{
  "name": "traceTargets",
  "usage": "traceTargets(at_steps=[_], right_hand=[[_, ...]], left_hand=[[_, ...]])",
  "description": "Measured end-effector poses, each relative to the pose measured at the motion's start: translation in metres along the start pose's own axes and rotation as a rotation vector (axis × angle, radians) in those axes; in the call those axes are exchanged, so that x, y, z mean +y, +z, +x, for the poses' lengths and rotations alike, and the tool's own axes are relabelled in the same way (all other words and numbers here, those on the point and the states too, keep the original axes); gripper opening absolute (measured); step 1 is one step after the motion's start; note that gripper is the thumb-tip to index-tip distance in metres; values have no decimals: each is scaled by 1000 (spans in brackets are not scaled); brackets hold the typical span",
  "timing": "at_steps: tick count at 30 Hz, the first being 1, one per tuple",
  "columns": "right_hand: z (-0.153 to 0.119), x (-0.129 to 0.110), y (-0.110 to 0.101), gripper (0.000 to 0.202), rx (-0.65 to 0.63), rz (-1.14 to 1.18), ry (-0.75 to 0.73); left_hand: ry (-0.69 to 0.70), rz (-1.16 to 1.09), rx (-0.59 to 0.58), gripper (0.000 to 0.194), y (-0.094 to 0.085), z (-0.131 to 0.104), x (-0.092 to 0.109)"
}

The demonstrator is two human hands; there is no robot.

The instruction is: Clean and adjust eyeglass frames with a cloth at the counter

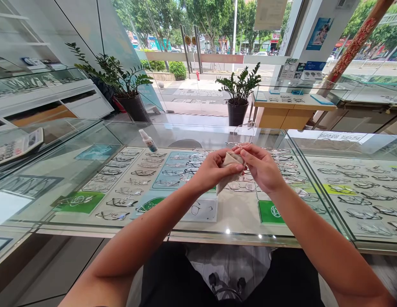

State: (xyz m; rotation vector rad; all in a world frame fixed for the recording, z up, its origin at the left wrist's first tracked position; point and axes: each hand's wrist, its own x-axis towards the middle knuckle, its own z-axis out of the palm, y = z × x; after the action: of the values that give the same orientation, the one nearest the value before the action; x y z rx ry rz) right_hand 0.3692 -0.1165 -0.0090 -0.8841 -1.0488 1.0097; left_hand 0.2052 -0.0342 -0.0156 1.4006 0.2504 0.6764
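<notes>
My left hand (212,168) is closed on a beige cleaning cloth (233,158), whose loose end hangs below the palm. Thin-rimmed eyeglasses (244,145) show above the fingertips, their fine temples pointing away from me. The fingers of my right hand (264,168) are pinched on the eyeglasses, right beside the cloth. Both hands meet above the glass counter, and part of the eyeglasses is hidden behind fingers and cloth. A white spray bottle (148,141) stands on the glass to the left of my hands.
Under the glass top of the display counter (230,221) lie rows of spectacle frames (142,172) and green cards (81,201). A mirror or calculator-like device (19,147) sits at the far left. Potted plants (238,100) stand behind the counter, before a window.
</notes>
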Motion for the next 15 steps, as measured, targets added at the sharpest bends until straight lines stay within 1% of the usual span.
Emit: traceTargets(at_steps=[5, 11, 15], right_hand=[[2, 0, -3, 18, 13, 50, 21], [5, 2, -5, 26, 49, 53, 73], [5, 2, -6, 26, 58, 76, 93]], left_hand=[[8, 14, -22, 38, -1, 0, -3], [16, 14, -52, 42, -4, 1, -5], [26, 56, -28, 39, -2, 0, -3]])
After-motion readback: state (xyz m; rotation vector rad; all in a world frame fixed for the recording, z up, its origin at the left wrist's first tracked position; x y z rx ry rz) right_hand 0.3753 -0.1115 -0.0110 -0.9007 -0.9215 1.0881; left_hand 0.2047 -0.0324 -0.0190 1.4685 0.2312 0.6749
